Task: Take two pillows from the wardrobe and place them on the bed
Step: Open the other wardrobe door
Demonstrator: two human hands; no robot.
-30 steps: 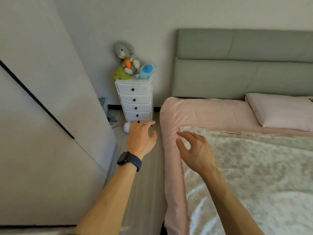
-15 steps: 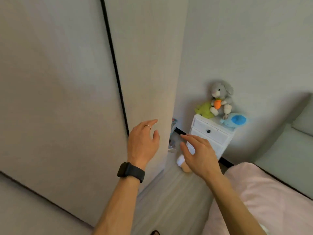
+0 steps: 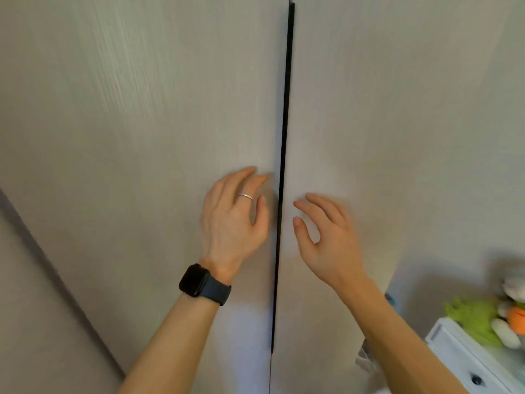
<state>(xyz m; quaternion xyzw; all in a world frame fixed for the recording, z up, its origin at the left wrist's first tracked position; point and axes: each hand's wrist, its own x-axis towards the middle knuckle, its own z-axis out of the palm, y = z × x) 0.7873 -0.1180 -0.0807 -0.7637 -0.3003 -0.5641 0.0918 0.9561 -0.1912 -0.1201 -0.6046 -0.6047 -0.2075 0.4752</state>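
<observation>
The wardrobe fills the view with two pale, closed doors, a left door (image 3: 142, 137) and a right door (image 3: 369, 123), split by a dark vertical gap (image 3: 284, 137). My left hand (image 3: 233, 220), with a ring and a black watch on the wrist, is spread just left of the gap, fingertips at the door's edge. My right hand (image 3: 326, 240) hovers just right of the gap, fingers apart and curved. Both hands hold nothing. No pillow and no bed are in view.
A white chest of drawers (image 3: 466, 362) stands at the lower right beside the wardrobe. Soft toys sit on it, a green one (image 3: 474, 319) and an orange-and-white one (image 3: 514, 314). A further wardrobe panel (image 3: 34, 280) lies at the lower left.
The view has swung left from the bed and drawers onto the wardrobe doors. Both hands have risen and moved up to the gap between the doors.
</observation>
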